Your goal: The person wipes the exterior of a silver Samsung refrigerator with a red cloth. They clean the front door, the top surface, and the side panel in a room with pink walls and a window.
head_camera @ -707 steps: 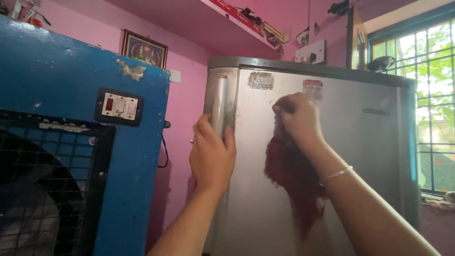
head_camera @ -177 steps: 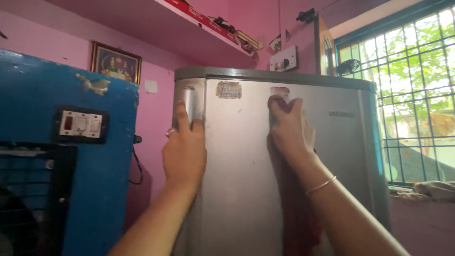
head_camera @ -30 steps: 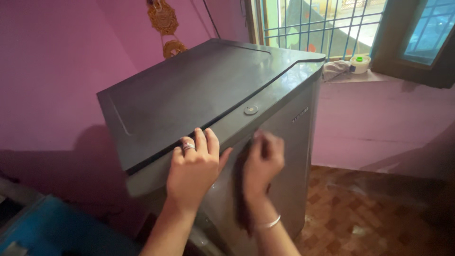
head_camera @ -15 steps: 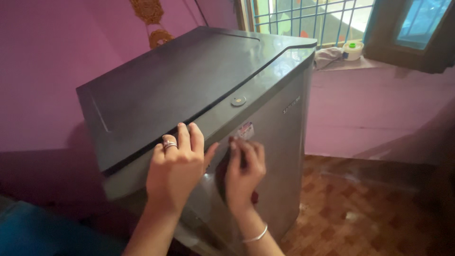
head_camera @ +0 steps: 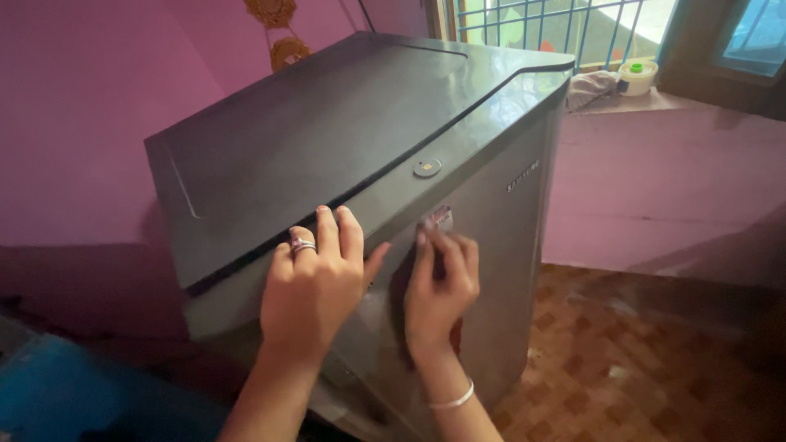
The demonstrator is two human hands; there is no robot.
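Two hands on a grey fridge (head_camera: 499, 245), seen from above. Left hand (head_camera: 315, 286) draped over the top front edge of the door at about 7 o'clock from the round cap (head_camera: 426, 168) on the top; fingers (head_camera: 327, 233) close together and curled onto the dark lid (head_camera: 327, 123), thumb angled out toward 2 o'clock, ring on one finger. Right hand (head_camera: 440, 286) flat against the door face just beside the left, at its 3 o'clock; fingers (head_camera: 446, 250) extended and pressed side by side, pinning a dark red cloth (head_camera: 403, 286) against the metal. Cloth mostly hidden under the palm, showing only along the left edge of the hand and a bit below it near the wrist. Fingertips just touching a small sticker (head_camera: 440, 216) at 12 o'clock of the hand. Thin bangle (head_camera: 453, 401) on the right wrist. Pink wall (head_camera: 82, 106) behind the fridge, gold hanging ornament (head_camera: 274, 29) at 11 o'clock. Barred window (head_camera: 565, 20) at 1 o'clock, sill with a crumpled rag (head_camera: 591, 84) and a white tape roll (head_camera: 638, 75) with green core. Brown patterned floor (head_camera: 639, 360) at 4 o'clock. Blue surface (head_camera: 74, 393) at 8 o'clock, blurred.
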